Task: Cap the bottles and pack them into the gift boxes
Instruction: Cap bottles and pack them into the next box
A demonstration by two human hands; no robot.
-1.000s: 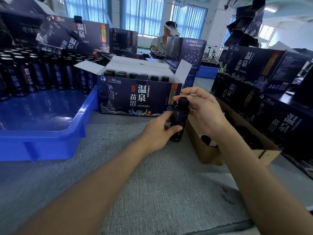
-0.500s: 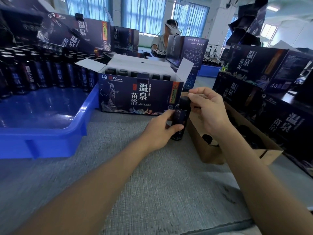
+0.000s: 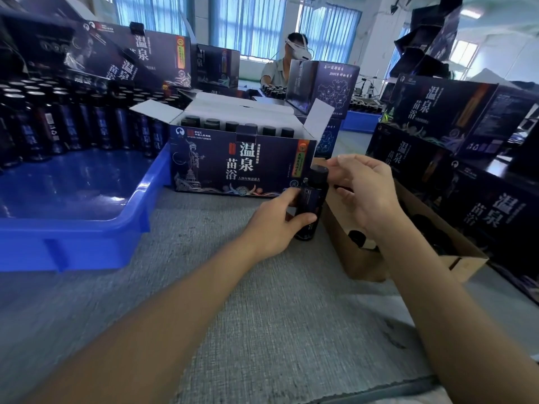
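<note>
My left hand (image 3: 274,228) still clamps the bottle (image 3: 310,205) upright before the gift box (image 3: 242,164); my right hand (image 3: 367,191) has drawn back to the cap (image 3: 319,172) edge, grip unclear, so tightening seems nearly done.

Open gift box (image 3: 242,167) front: "PICC", large "温泉", "苗浴".
</note>
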